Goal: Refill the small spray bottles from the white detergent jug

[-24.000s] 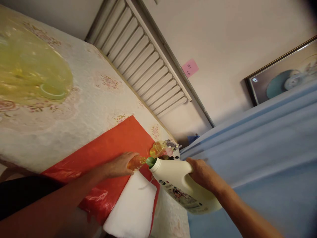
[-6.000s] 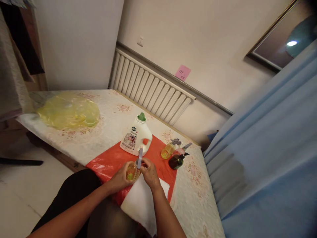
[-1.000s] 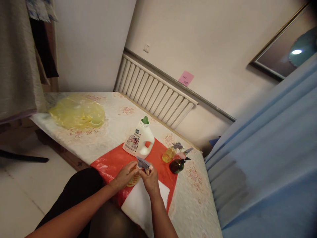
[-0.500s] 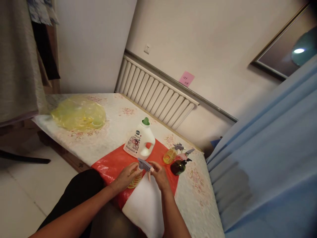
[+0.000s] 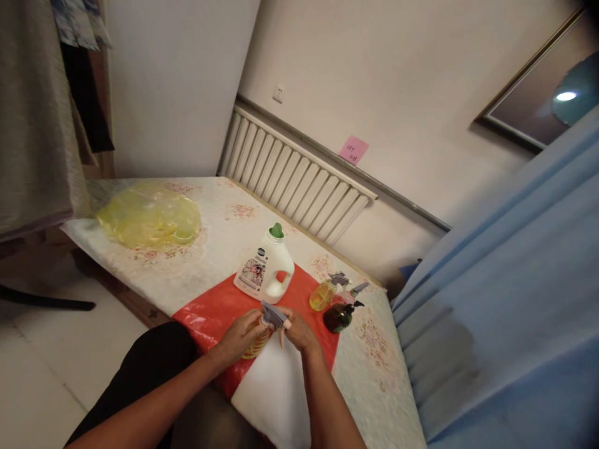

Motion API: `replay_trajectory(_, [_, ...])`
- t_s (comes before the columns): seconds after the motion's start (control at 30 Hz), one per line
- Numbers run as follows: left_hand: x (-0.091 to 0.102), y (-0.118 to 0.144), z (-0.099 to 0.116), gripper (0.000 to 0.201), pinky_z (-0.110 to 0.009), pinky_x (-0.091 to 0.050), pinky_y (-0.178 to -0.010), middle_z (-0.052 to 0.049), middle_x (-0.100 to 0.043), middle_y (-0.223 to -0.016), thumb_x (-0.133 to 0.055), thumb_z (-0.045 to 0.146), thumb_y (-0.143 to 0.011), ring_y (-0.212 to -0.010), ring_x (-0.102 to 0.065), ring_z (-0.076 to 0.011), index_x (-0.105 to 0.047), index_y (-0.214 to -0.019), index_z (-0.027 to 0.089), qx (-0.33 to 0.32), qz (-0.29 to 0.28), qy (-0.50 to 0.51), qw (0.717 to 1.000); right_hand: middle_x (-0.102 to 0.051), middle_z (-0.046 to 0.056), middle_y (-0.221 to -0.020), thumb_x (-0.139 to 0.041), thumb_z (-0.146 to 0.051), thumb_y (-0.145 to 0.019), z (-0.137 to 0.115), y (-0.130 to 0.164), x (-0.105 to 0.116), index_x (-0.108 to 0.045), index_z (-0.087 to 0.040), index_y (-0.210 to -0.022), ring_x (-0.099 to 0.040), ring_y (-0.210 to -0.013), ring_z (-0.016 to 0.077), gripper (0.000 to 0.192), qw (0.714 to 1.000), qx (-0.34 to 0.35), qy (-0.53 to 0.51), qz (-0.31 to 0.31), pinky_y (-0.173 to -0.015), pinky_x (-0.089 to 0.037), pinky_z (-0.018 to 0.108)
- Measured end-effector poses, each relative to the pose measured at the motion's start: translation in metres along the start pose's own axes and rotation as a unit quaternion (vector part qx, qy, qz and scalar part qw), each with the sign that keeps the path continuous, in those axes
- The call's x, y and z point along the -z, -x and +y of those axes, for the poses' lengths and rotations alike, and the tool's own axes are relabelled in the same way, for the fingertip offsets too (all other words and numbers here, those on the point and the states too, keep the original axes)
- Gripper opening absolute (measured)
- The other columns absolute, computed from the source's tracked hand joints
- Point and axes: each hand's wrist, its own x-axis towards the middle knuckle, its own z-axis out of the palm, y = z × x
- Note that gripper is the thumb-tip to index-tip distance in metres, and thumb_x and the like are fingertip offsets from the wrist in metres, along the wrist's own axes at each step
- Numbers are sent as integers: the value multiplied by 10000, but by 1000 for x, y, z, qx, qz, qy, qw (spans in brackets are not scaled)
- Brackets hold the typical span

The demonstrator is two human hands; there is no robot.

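Observation:
A spray bottle (image 5: 257, 347) of yellow liquid with a grey trigger head (image 5: 274, 314) stands between my hands. My left hand (image 5: 238, 337) is closed around its neck, thumb by the base of the head. Pinched at the nozzle side of the head are the fingers of my right hand (image 5: 302, 332), partly hidden behind it. Below them a white cloth (image 5: 274, 393) lies over the front of a red plastic sheet (image 5: 206, 315). Just beyond the hands stands a white detergent jug (image 5: 281, 259), uncapped, with a green spout (image 5: 277, 230).
To the right stand another yellow spray bottle (image 5: 321, 297), a dark pump bottle (image 5: 337, 318) and a pink spray bottle (image 5: 347, 295). A yellow plastic bag (image 5: 140, 215) and a pale green cap (image 5: 183, 236) lie at the left. Behind runs a radiator (image 5: 299, 168); a blue curtain (image 5: 491, 280) hangs right.
My right hand has shifted slightly around the spray head, its fingers now further behind it. My left hand keeps its grip on the neck. The bottles and jug stay in place.

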Motion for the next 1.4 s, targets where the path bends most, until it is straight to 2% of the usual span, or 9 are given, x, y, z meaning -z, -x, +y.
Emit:
replay_trajectory(0.13, [1, 1, 1, 279, -329, -469, -900, -61, -680, -1066, -529, 370, -860, -992, -620, -228, -640, -1043, 192, 1, 1, -4, 1000, -696, -5, -727, -622, -276, -701, 2, 1, -7, -723, -220, -753, -597, -663, 177, 126, 1000, -6, -9, 27, -688, -484, 296])
replay_trajectory(0.27, [0, 1, -3, 270, -340, -465, -919, -69, -681, -1052, -555, 368, -837, -1007, -617, -240, -636, -1024, 190, 1, 12, 4, 1000, -643, -17, -657, -676, -295, -653, 9, 0, -15, -679, -195, -737, -555, -583, 148, 131, 996, -21, -24, 81, -620, -470, 273])
replay_trajectory(0.47, [-5, 2, -17, 330, -336, -493, -890, -84, -682, -1117, -572, 350, -808, -1013, -637, -251, -606, -1093, 187, 11, 19, 53, 998, -455, -86, -561, -715, -257, -563, 22, -2, -33, -554, -188, -657, -388, -504, 86, 199, 979, -41, -12, 202, -489, -340, 197])
replay_trajectory(0.63, [-5, 4, -19, 287, -336, -513, -829, -65, -710, -971, -573, 279, -769, -932, -653, -249, -614, -1028, 163, 42, 54, 40, 997, -328, -108, -555, -627, -189, -602, 23, 2, -58, -423, -225, -649, -306, -502, 88, 213, 950, -45, 1, 308, -480, -284, 200])
replay_trajectory(0.73, [-3, 4, -16, 263, -334, -516, -817, -64, -712, -944, -576, 282, -776, -912, -655, -245, -621, -998, 150, 47, 52, 37, 997, -338, -105, -562, -617, -207, -628, 21, 7, -60, -429, -227, -674, -314, -508, 95, 194, 952, -39, -1, 302, -498, -302, 208])
replay_trajectory(0.9, [-3, 5, -11, 323, -326, -526, -810, -66, -714, -980, -591, 386, -804, -910, -662, -240, -617, -1020, 147, 43, 37, 44, 997, -404, -86, -566, -684, -278, -632, 21, 12, -36, -496, -200, -612, -363, -540, 96, 204, 981, -25, -10, 193, -526, -318, 208])
replay_trajectory(1.0, [-4, 5, -11, 320, -314, -533, -796, -65, -717, -970, -583, 393, -816, -894, -666, -230, -613, -1020, 148, 49, 39, 37, 997, -408, -84, -538, -684, -278, -637, 24, 11, -28, -513, -191, -577, -363, -531, 94, 201, 985, -28, -15, 171, -524, -316, 211])
replay_trajectory(1.2, [-4, 2, -23, 340, -387, -472, -957, -110, -696, -1081, -623, 354, -741, -1055, -620, -281, -653, -1008, 146, 53, 73, 1, 996, -413, -85, -558, -697, -247, -603, 27, 7, -45, -545, -185, -658, -369, -526, 96, 173, 966, -37, -29, 256, -507, -327, 213])
replay_trajectory(1.4, [-5, 2, -30, 388, -422, -432, -1016, -124, -668, -1169, -580, 327, -723, -1115, -602, -276, -638, -1064, 150, 51, 85, -4, 995, -437, -80, -591, -689, -253, -632, 30, 4, -77, -508, -207, -721, -402, -559, 114, 208, 915, -59, 0, 399, -545, -378, 220])
